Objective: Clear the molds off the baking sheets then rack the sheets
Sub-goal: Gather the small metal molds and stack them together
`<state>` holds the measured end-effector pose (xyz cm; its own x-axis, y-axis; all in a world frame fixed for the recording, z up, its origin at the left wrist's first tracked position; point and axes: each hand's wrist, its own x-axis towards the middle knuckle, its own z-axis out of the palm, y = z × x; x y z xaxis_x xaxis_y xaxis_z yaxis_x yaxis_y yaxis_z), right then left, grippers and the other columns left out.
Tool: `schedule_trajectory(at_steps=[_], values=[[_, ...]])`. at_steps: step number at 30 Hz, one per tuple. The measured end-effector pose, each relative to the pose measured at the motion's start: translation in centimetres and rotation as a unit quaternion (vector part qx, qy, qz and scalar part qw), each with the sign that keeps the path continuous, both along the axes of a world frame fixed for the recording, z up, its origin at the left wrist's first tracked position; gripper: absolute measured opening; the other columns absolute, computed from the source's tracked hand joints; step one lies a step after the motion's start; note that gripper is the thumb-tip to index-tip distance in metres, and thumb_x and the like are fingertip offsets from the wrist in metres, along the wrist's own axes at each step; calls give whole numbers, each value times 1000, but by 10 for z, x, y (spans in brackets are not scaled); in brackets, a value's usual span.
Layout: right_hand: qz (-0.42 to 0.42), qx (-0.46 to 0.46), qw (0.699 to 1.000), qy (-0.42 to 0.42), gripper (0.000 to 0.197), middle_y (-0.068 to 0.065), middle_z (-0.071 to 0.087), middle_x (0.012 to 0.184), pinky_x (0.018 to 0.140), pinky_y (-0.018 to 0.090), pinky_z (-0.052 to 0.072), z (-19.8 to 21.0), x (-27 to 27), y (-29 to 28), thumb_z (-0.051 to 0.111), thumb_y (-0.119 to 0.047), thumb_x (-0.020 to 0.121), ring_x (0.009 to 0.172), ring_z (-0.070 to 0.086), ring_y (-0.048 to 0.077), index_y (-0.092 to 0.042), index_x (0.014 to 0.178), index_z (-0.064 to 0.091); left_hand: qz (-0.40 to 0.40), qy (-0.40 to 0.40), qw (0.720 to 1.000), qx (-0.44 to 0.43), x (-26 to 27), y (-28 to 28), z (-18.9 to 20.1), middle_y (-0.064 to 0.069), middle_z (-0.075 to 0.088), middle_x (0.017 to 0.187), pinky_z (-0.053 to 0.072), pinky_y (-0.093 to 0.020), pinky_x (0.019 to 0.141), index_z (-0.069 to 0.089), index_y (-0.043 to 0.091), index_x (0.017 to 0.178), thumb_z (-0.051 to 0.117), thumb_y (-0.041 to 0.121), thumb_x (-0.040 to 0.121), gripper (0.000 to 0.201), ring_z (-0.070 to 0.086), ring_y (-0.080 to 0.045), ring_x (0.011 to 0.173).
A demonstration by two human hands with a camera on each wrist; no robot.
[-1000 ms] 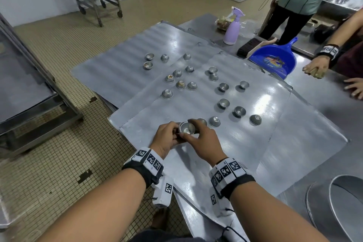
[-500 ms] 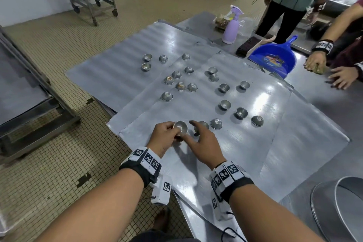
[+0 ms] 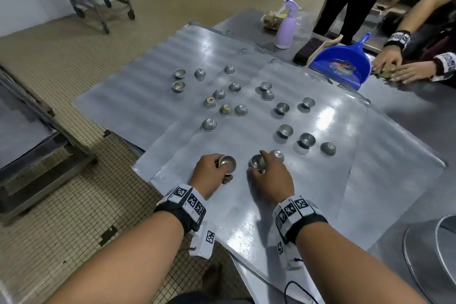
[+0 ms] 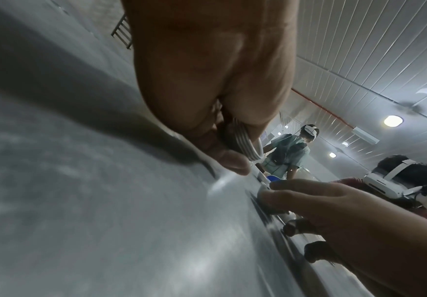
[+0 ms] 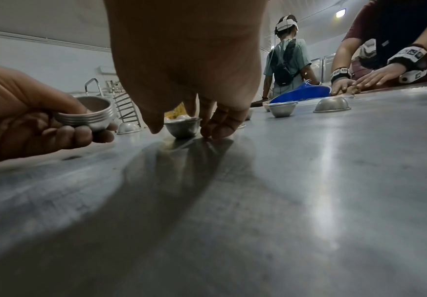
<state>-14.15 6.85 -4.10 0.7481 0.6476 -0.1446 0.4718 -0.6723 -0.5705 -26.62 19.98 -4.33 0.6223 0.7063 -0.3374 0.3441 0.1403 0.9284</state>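
Two hands parted since earlier | left hand (image 3: 212,173) grips mold stack (image 3: 227,163) | right hand (image 3: 270,179) pinches mold (image 3: 258,162)

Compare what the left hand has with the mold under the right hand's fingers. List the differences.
The stack of molds is several nested cups, its rims layered; the single mold is one cup. The left hand grips the stack, lifted off the baking sheet; the single mold stands on the sheet. The right hand has thumb and fingers either side of it; contact unclear. Both are small metal cups, open side up.
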Motion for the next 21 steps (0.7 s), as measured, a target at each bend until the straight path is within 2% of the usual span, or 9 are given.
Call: schedule_trajectory(at_steps=[2,5,7,10,13,15,18,21], values=[[-14,1,1000,5,45,3,59,129,87,38,47,0,0,2,59,-34,89,114,58,28,-24,132,52,-12,2,1000,-1,3,5,0,-17,72,83,63,-48,74,71,5,92,58,1,90,14,76,-30,70],[-25,-10,1000,7,41,2,60,123,85,38,48,-3,1,6,58,-37,89,109,60,28,-24,127,54,-31,2,999,-14,8,11,2,-18,72,85,63,-49,77,70,3,93,58,2,92,12,76,-30,72],[-38,-11,999,-8,33,-5,61,111,77,35,52,-7,-2,7,55,-44,85,98,63,23,-31,115,57,-38,0,999,-25,11,16,1,-19,71,89,62,-49,78,69,1,95,58,1,93,12,76,-31,73],[-64,-5,998,-10,28,-12,57,95,66,34,54,-17,-7,8,52,-51,77,81,62,13,-32,97,55,-44,-1,998,-34,13,20,3,-21,70,91,62,-49,78,68,-4,98,56,-1,94,13,76,-31,73],[-77,1,997,8,29,-11,56,92,70,36,54,-11,-11,2,53,-50,74,80,59,14,-30,96,54,-58,-3,997,-41,20,22,2,-21,69,88,62,-50,77,66,-8,99,53,-3,96,13,76,-31,71],[-76,14,997,29,22,-8,60,90,72,35,52,-4,-13,-3,57,-43,77,80,59,16,-27,92,55,-67,-6,997,-47,24,22,2,-22,68,88,62,-51,77,65,-8,97,53,-4,95,13,75,-32,70],[-77,47,994,53,18,-4,66,94,77,34,50,2,-12,-8,62,-36,85,87,61,19,-28,101,60,-72,-10,996,-58,29,19,5,-22,67,84,60,-53,77,64,-12,97,53,-4,94,14,75,-32,68],[-89,78,991,55,26,-5,68,100,80,33,50,5,-9,-7,65,-41,87,94,64,19,-32,111,58,-70,-17,994,-82,33,19,6,-19,66,80,59,-53,82,65,-6,88,53,0,94,15,75,-38,75]])
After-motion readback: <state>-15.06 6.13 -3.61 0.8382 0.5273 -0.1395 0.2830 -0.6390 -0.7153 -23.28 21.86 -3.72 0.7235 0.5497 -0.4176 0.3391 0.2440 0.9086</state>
